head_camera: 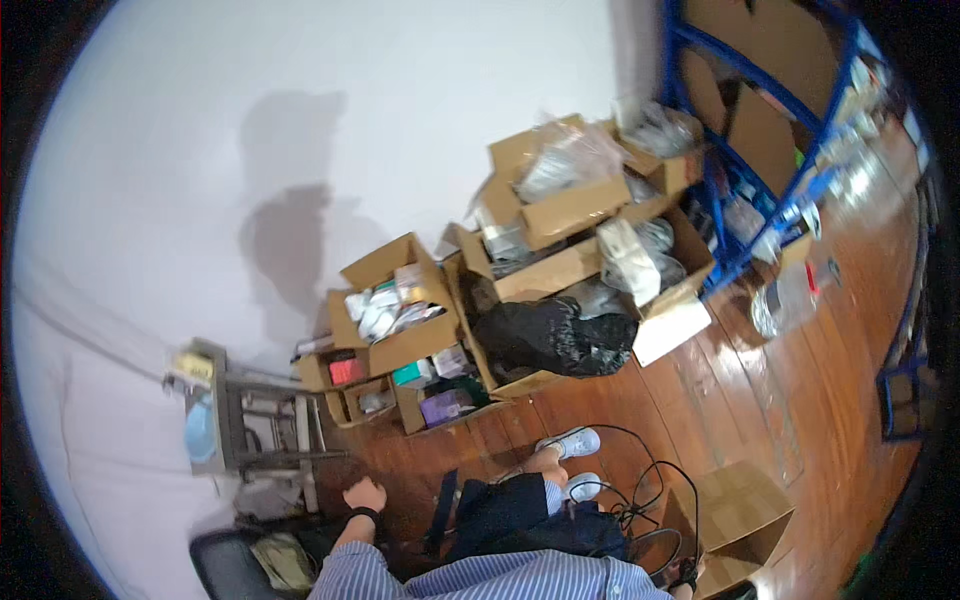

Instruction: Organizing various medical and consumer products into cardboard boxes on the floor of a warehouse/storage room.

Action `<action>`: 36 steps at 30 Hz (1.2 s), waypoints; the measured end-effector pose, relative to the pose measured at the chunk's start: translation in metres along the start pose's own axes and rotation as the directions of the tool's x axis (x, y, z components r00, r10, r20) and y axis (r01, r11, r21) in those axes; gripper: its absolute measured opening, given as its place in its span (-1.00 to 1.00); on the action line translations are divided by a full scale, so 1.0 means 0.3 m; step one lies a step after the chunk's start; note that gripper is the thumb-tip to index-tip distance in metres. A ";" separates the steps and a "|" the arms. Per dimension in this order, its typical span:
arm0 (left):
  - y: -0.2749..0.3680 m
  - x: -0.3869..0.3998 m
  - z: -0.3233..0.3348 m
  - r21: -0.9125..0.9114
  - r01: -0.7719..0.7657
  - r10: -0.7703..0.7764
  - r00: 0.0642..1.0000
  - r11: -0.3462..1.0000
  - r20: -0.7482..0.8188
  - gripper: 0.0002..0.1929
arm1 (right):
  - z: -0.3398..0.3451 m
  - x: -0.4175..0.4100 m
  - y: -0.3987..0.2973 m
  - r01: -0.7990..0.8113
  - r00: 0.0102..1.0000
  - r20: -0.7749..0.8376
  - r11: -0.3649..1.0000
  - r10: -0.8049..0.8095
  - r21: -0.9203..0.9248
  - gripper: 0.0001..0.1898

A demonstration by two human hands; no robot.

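My left hand [365, 496], with a dark band at the wrist, is held out at the lower left and looks loosely curled. I see nothing in it, but its fingers are blurred. A metal-legged stand [274, 420] is the nearest thing beyond it. At the lower right edge, my right hand [667, 576] is dark and partly hidden. Loops of black cable [637, 514] run down to it, and whether it grips them is unclear. Beside that hand, a cardboard box [731, 510] rests on the wooden floor.
Open cardboard boxes [412, 349] with small packages line the wall. A black plastic bag [559, 334] lies over a larger box [517, 386]. Clear plastic bags [574, 161] fill the upper box. A blue metal rack [799, 191] stands right; a chair [232, 566] is at lower left.
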State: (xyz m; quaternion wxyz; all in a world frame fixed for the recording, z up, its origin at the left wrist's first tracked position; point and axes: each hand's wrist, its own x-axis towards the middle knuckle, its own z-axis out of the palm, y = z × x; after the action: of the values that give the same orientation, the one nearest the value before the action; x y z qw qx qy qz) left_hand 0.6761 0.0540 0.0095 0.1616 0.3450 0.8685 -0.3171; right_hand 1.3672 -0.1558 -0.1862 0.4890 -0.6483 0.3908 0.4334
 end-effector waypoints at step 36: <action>0.087 -0.493 0.161 -0.433 -0.155 0.168 0.986 0.888 -0.009 -0.50 | 0.485 -0.179 -0.107 0.258 0.894 0.444 0.875 -0.055 -0.411 -0.67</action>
State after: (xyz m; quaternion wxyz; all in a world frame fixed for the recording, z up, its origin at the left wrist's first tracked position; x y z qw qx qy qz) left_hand 0.8024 -0.0367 0.0357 0.2722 0.3669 0.8831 -0.1072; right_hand 1.3537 -0.0028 -0.1472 0.4280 -0.6671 0.1080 0.6001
